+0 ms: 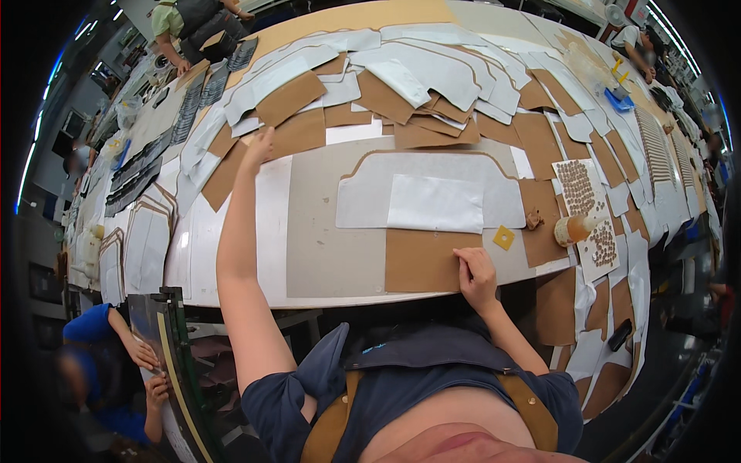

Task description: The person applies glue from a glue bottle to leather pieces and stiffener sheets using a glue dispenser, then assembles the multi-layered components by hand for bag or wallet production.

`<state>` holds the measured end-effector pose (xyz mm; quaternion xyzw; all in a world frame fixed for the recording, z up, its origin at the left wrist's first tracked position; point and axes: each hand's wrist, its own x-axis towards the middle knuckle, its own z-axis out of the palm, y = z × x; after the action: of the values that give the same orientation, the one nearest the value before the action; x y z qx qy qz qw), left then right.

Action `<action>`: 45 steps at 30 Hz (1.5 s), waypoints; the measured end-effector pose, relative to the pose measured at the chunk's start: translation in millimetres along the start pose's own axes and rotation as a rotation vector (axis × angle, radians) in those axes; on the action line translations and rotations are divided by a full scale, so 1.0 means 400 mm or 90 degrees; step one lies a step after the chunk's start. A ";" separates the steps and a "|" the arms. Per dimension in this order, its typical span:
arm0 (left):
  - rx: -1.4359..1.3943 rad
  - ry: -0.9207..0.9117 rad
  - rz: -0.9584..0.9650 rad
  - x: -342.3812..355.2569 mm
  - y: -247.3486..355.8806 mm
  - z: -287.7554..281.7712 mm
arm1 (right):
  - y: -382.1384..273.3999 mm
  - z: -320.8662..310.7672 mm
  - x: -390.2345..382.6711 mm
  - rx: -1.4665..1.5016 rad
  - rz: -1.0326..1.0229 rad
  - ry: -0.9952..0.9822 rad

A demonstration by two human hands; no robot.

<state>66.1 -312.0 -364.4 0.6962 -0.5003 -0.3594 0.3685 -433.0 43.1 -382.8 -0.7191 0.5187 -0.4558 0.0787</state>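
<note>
My left hand (259, 148) reaches to the far-left pile of overlapping brown pieces (297, 131), its fingers bent at their edge; what is between them is unclear. My right hand (475, 274), fingers curled, rests on a brown sheet (423, 262) near the table's front; I cannot make out anything inside it. Above that sheet lies a pale shaped panel (363, 201) with a brown border and a white rectangle (436, 201) on it. A small yellow square with a hole (502, 231) and a crumpled brown bit (534, 220) lie to the right.
On the right are a board of small round pieces (575, 185), a bottle (571, 230) and a blue tray (619, 100). Dark strips (139, 166) line the left. Co-workers appear at upper left (174, 31), upper right (633, 50) and lower left (93, 332), beside a metal frame (166, 363).
</note>
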 end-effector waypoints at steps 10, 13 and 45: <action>0.219 -0.358 0.563 -0.619 0.200 0.374 | 0.004 -0.017 -0.020 0.013 0.001 0.004; 0.306 -0.376 0.640 -0.667 0.172 0.437 | -0.008 -0.051 -0.030 0.054 0.047 -0.002; 0.426 -0.200 0.546 -0.462 0.136 0.588 | 0.169 -0.170 -0.032 -0.193 0.201 -0.034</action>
<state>-206.5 -182.7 -403.0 0.4478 -0.8737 -0.0988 0.1622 -529.2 47.4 -390.9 -0.6446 0.6850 -0.3353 0.0537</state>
